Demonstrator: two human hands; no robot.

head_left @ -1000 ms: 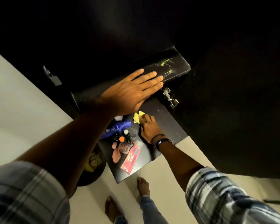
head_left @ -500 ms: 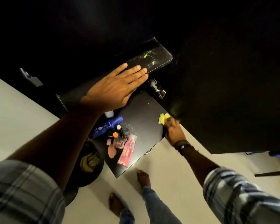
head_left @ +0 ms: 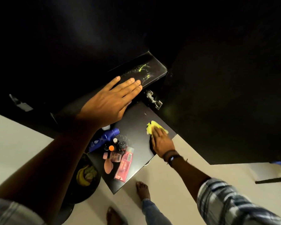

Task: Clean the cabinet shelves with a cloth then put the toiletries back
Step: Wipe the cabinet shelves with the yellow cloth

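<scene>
My left hand [head_left: 109, 103] lies flat, fingers together, on the front edge of the upper black shelf [head_left: 154, 69], which carries yellow-green smears. My right hand [head_left: 161, 142] presses a yellow cloth [head_left: 151, 127] onto the lower black shelf [head_left: 136, 120] near its right edge. On the shelf's left part stand the toiletries: a blue Nivea bottle [head_left: 104, 138] lying down, small bottles with an orange cap [head_left: 111, 148], a pink tube [head_left: 124, 164] and a peach sponge [head_left: 108, 167].
A metal hinge [head_left: 152, 99] sits between the two shelves. The open black cabinet door [head_left: 225, 103] stands at the right. A dark bowl of bananas [head_left: 84, 176] is on the floor at the left. My bare feet [head_left: 142, 190] are below the shelf.
My right hand slid the cloth from the middle of the lower shelf to its right edge and now rests a little inward from it. My left hand stayed on the upper shelf.
</scene>
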